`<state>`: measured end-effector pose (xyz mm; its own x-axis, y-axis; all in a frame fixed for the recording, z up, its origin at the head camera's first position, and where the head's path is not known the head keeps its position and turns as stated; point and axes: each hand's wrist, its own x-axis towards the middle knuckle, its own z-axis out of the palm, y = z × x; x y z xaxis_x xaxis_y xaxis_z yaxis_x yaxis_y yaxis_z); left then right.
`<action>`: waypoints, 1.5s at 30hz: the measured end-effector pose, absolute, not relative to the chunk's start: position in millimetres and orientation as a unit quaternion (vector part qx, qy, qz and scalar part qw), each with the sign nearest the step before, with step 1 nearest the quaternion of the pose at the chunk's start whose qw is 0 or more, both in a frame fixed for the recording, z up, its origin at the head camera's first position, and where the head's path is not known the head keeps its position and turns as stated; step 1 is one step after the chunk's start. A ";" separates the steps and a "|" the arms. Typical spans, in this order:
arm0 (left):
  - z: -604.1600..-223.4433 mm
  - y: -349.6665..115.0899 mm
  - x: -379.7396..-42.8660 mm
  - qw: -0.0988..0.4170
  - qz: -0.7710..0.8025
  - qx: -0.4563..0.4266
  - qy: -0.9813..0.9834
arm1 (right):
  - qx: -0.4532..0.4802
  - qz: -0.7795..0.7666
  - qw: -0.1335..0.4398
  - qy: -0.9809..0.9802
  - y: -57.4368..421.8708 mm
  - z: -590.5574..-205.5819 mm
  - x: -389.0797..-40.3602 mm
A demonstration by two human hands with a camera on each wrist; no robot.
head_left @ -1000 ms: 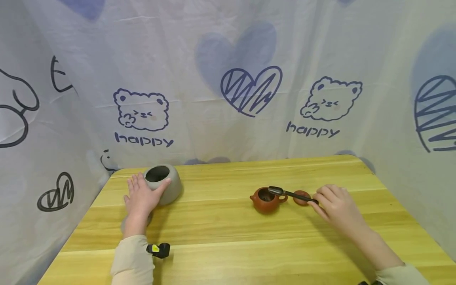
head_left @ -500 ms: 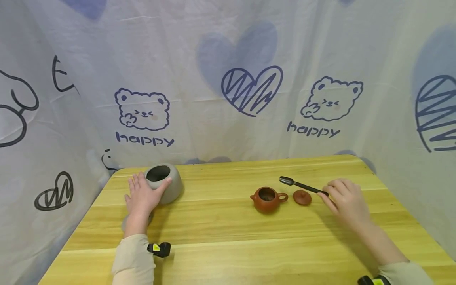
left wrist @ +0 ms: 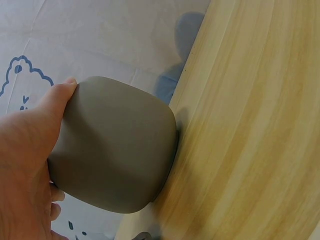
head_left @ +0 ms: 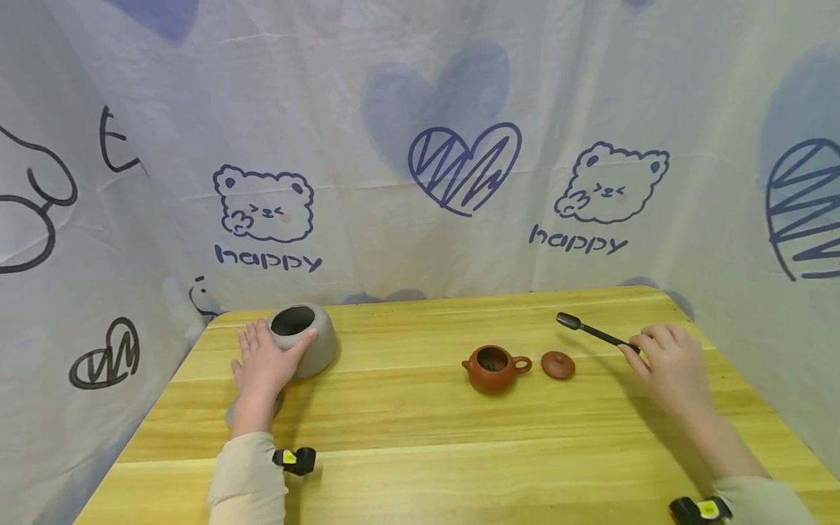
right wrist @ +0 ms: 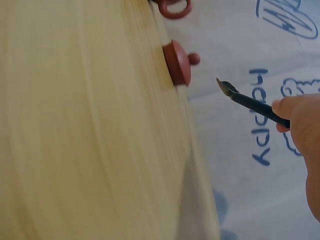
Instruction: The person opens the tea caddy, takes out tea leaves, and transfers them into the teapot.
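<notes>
At the table's far left my left hand (head_left: 265,364) holds a grey jar (head_left: 318,350) by its upper part, the thumb on one side and the fingers on the other. In the left wrist view the smooth jar (left wrist: 115,145) stands on the wood. Over the right side of the table my right hand (head_left: 672,368) pinches the handle end of a dark tea scoop (head_left: 597,333), whose head points left. A reddish-brown teapot (head_left: 491,372) sits uncovered, dark bits visible inside it. Its round lid (head_left: 558,365) lies beside the handle, knob up.
A grey round piece (head_left: 232,412) shows partly from under the left forearm. The wooden table (head_left: 407,467) is backed by a hanging white cloth (head_left: 367,240) with blue drawings. Black straps with small cameras (head_left: 297,460) sit on both wrists.
My right hand has carried the tea scoop rightward, away from above the teapot and past the lid. The left hand and the jar stay in place.
</notes>
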<state>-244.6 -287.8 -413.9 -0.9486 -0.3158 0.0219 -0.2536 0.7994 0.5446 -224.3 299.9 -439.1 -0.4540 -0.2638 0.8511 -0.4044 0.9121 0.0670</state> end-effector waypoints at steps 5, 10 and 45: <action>-412.8 -288.0 -245.4 0.055 -0.276 0.151 -0.948 | 0.166 0.070 0.463 -0.868 310.4 -440.3 -224.2; -412.2 -288.1 -245.0 0.056 -0.275 0.152 -0.948 | 0.144 0.067 0.447 -0.880 318.1 -444.1 -228.3; -415.3 -288.5 -245.3 0.059 -0.283 0.152 -0.945 | -0.062 0.103 0.160 -0.980 332.3 -450.4 -245.1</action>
<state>-245.3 -288.5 -415.3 -0.9468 -0.3207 0.0257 -0.2538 0.7935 0.5532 -245.1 332.3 -450.4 -0.9412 0.1544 0.3006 0.0883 0.9710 -0.2224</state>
